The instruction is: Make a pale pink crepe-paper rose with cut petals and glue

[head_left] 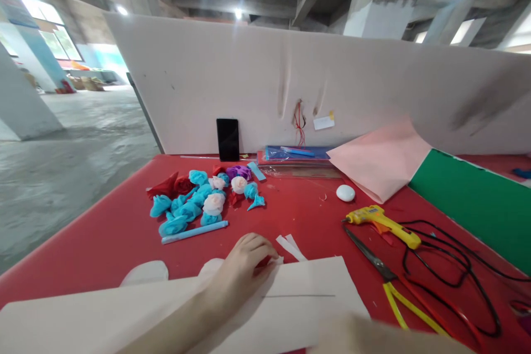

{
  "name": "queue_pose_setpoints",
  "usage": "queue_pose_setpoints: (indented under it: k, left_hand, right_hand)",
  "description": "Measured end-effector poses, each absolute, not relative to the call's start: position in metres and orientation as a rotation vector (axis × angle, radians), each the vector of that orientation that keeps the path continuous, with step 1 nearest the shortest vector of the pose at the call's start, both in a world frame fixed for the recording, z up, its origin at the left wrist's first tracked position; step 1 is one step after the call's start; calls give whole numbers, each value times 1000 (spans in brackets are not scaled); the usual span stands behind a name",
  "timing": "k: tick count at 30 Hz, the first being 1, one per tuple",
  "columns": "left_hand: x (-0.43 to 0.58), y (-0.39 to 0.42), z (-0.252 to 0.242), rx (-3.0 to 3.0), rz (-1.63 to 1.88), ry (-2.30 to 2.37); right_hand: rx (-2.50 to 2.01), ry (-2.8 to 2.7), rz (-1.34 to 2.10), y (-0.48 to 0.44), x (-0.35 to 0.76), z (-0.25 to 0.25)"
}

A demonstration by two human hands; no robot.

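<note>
A large sheet of white paper or card (pixel 307 279) lies along the near side of the red table, with a thin dark line across its right part. My left hand (pixel 251 260) rests at its far edge, fingers curled together. A small white paper piece (pixel 280 260) shows at the fingertips; the thumb is mostly hidden. Just beyond lie narrow white paper strips (pixel 291 245). Smeared by motion, my right hand (pixel 348 334) is low over the sheet's near right part, its fingers unreadable. White rounded pieces (pixel 147 274) stick out behind the sheet at left.
Blue, red, pink and purple fabric-like or paper flowers (pixel 188 210) cluster at left, beside a blue stick (pixel 194 232). At right are a yellow glue gun (pixel 384 223), its black cord, and scissors (pixel 375 263). A phone (pixel 228 139) leans against the white panel (pixel 232 77).
</note>
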State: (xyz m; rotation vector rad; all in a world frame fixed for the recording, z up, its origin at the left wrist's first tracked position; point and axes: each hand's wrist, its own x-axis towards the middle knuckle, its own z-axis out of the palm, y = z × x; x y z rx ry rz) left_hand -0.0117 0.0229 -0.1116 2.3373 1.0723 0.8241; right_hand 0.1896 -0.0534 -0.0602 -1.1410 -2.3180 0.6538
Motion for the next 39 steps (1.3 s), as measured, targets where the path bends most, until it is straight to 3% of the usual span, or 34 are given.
queue_pose_setpoints:
  k: [8,21,39]
  left_hand:
    - [-10,23,-102,2202,794,1136]
    - [-12,27,-98,1777,731,1184]
    - [-12,25,-95,1712,734,1225]
  right_hand:
    - [-1492,-2580,606,-26,179,-67]
    - [-1437,-2561,705,-27,180,-67]
    - [-1450,-2317,758,-22,181,-68]
